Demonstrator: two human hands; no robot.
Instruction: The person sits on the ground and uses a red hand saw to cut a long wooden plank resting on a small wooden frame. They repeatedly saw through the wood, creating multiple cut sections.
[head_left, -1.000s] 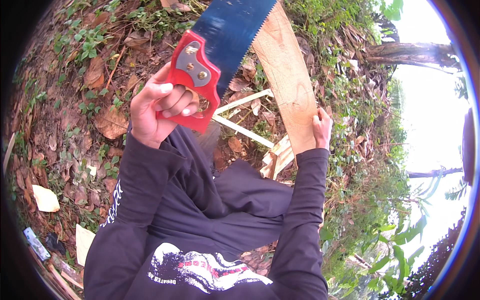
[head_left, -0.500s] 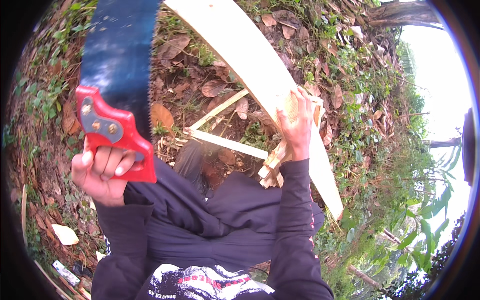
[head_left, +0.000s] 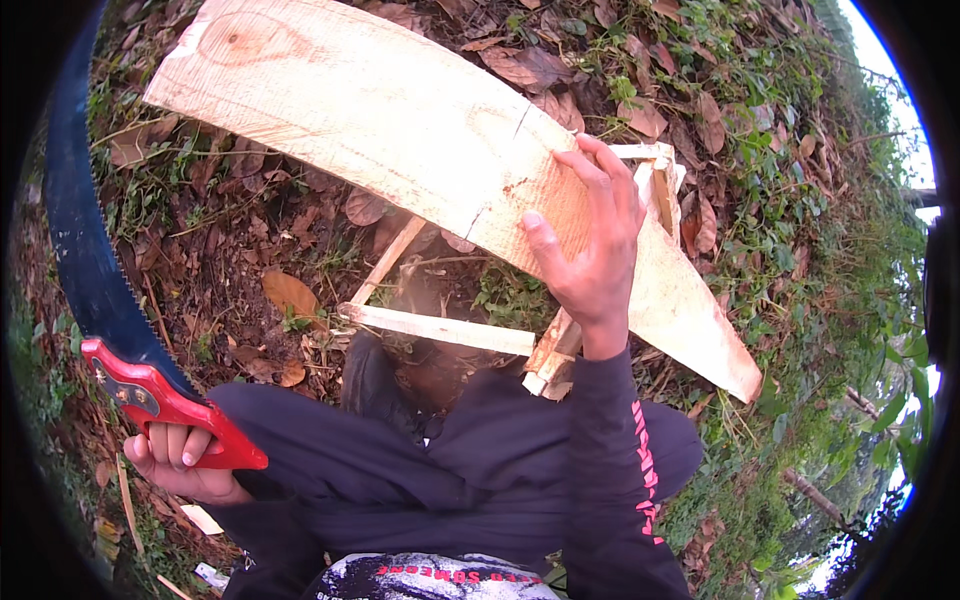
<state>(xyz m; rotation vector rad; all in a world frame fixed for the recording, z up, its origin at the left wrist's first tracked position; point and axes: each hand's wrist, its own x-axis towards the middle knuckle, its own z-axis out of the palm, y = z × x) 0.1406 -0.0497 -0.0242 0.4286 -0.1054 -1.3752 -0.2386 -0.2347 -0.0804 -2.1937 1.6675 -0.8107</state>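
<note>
A handsaw (head_left: pixel 92 260) with a dark blue toothed blade and red handle is at the left. My left hand (head_left: pixel 185 465) is wrapped round its handle, and the blade points up along the left rim, apart from the wood. Across the middle lies a long pale wooden board (head_left: pixel 370 115), slanting from upper left to lower right. On its face rests my right hand (head_left: pixel 600 240), fingers and thumb spread. Two dark marks or cuts cross part of the board near that hand. Beneath the board is a frame of thin wooden strips (head_left: pixel 440 326), partly hidden.
My bent legs (head_left: pixel 480 450) in dark trousers lie just below the frame, with a dark shoe (head_left: pixel 375 385) by its left corner. Brown leaves (head_left: pixel 290 292) and green plants cover the ground. A pale wood scrap (head_left: pixel 202 519) lies at lower left.
The board has swung so its far end now reaches the upper left. My left hand has carried the saw down and left. The right hand's fingers now spread over the board's face.
</note>
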